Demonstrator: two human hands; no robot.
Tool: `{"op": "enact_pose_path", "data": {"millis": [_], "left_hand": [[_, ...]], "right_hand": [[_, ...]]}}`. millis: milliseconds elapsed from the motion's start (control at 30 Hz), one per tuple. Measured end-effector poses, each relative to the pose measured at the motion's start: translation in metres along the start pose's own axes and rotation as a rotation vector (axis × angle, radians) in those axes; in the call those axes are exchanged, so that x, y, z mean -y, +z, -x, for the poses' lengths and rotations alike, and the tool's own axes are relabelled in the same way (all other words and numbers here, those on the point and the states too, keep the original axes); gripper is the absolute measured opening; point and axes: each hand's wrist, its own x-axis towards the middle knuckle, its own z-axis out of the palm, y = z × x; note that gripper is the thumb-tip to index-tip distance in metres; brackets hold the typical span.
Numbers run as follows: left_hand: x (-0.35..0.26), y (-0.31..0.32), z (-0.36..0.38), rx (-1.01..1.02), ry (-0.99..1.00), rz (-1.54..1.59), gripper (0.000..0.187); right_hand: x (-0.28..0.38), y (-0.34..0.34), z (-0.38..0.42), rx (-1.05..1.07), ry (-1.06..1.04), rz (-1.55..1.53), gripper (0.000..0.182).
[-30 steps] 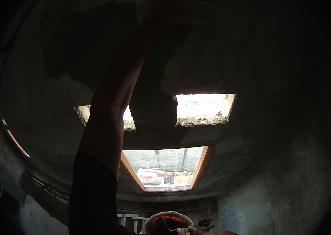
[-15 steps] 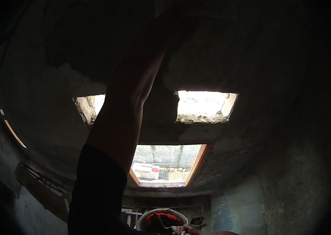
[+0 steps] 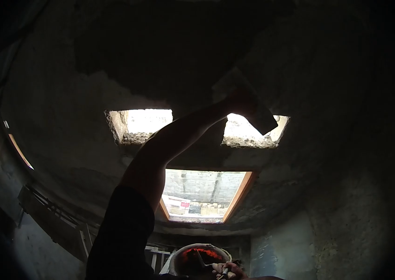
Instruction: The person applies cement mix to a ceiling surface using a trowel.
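My left arm is raised across the view, and my left hand (image 3: pixel 243 100), dark against the wall, is closed on a long rectangular plastering float (image 3: pixel 266 123). The float lies slanted at the wall (image 3: pixel 197 149), its lower end overlapping the right upper opening (image 3: pixel 244 133). A darker, wet-looking patch (image 3: pixel 160 51) spreads over the wall above. At the bottom, my right hand (image 3: pixel 235 269) is wrapped round the handle of a trowel (image 3: pixel 201 259). The trowel's blade reaches into a bucket (image 3: pixel 177 255) with a red-orange inside and a pale, crusted rim.
Another small opening (image 3: pixel 148 122) is at the upper left. Below both sits a wood-framed window (image 3: pixel 239 196), with stacked materials outside. Long boards or rails (image 3: pixel 50 219) lean at the lower left. The room is dim.
My left hand has come down from the top edge toward the right opening, bringing the float into view. My left elbow is now bent. The right hand stays by the bucket.
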Motion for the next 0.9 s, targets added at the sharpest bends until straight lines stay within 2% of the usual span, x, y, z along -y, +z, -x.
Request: {"op": "enact_pose_path", "data": {"millis": [67, 133, 200, 267, 333, 400, 433, 500, 533, 600, 633, 667, 733, 800, 833, 900], "left_hand": [[0.012, -0.008, 0.003, 0.000, 0.035, -0.007, 0.009], [0.033, -0.044, 0.007, -0.037, -0.197, 0.084, 0.018], [0.060, -0.056, 0.008, -0.127, -0.222, -0.025, 0.032], [0.079, -0.092, 0.009, -0.014, -0.429, -0.034, 0.039], [0.104, -0.113, 0.005, 0.005, -0.542, -0.051, 0.042], [0.146, -0.106, 0.002, -0.149, -0.518, -0.091, 0.053], [0.154, -0.115, -0.001, -0.153, -0.515, -0.089, 0.053], [0.165, -0.142, -0.011, -0.184, -0.706, -0.157, 0.054], [0.164, -0.163, -0.019, -0.192, -0.703, -0.153, 0.054], [0.159, -0.200, -0.030, 0.237, -0.784, -0.214, 0.058], [0.163, -0.191, -0.035, 0.127, -0.729, -0.228, 0.056], [0.161, -0.190, -0.041, 0.121, -0.732, -0.226, 0.056], [0.149, -0.194, -0.056, 0.035, -0.797, -0.048, 0.057], [0.130, -0.194, -0.064, -0.032, -0.681, -0.081, 0.057], [0.125, -0.190, -0.073, -0.034, -0.697, -0.082, 0.057], [0.123, -0.185, -0.094, 0.194, -0.581, -0.084, 0.056]], "right_hand": [[-0.008, 0.005, 0.001, -0.008, -0.007, -0.012, 0.048], [-0.012, 0.008, 0.001, -0.013, -0.015, -0.021, 0.048], [-0.017, 0.009, 0.004, -0.027, -0.021, -0.031, 0.048], [-0.020, 0.009, 0.006, -0.035, -0.028, -0.039, 0.048], [-0.020, 0.007, 0.004, -0.037, -0.040, -0.045, 0.049], [-0.019, 0.003, 0.005, -0.046, -0.049, -0.049, 0.049], [-0.018, 0.000, 0.005, -0.048, -0.055, -0.049, 0.049], [-0.014, -0.006, 0.007, -0.060, -0.068, -0.048, 0.049], [-0.010, -0.010, 0.006, -0.064, -0.076, -0.047, 0.049], [0.001, -0.020, 0.008, -0.077, -0.094, -0.034, 0.049], [0.007, -0.024, 0.006, -0.081, -0.107, -0.028, 0.049], [0.010, -0.027, 0.007, -0.085, -0.112, -0.022, 0.049], [0.022, -0.036, 0.008, -0.089, -0.113, 0.003, 0.050], [0.034, -0.041, 0.006, -0.083, -0.110, 0.034, 0.050], [0.038, -0.044, 0.008, -0.084, -0.104, 0.049, 0.050], [0.053, -0.049, 0.009, -0.079, -0.099, 0.088, 0.050]]}}
